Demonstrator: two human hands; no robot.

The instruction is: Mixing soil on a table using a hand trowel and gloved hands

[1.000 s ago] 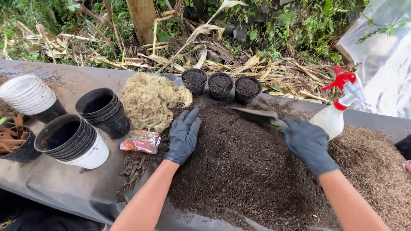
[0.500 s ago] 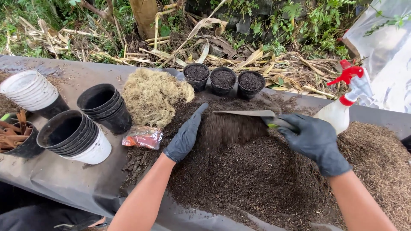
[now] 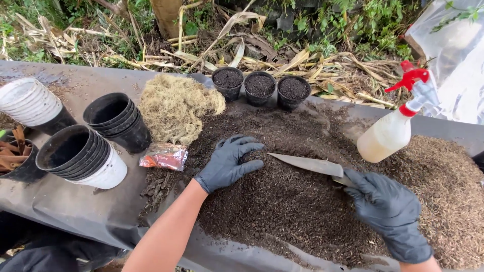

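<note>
gloved left hand [image 3: 229, 163] rests open-fingered on soil [image 3: 282, 211]; right hand [image 3: 390, 211] grasps a trowel [image 3: 312, 165], three filled pots [image 3: 259, 86] far behind.

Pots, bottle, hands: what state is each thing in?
Three small pots: upright, filled with soil.
Black pot stacks: nested, empty.
Spray bottle: lying tilted, capped.
Left hand: gloved, flat on the soil pile.
Right hand: gloved, holding a trowel.

An outdoor potting spot in a garden: a black sheet [image 3: 75, 201] spread as a work surface carries a heap of dark potting mix [image 3: 282, 201], stacked nursery pots [image 3: 118, 118] at left, and dry leaves and green plants [image 3: 302, 45] along the far edge.
</note>
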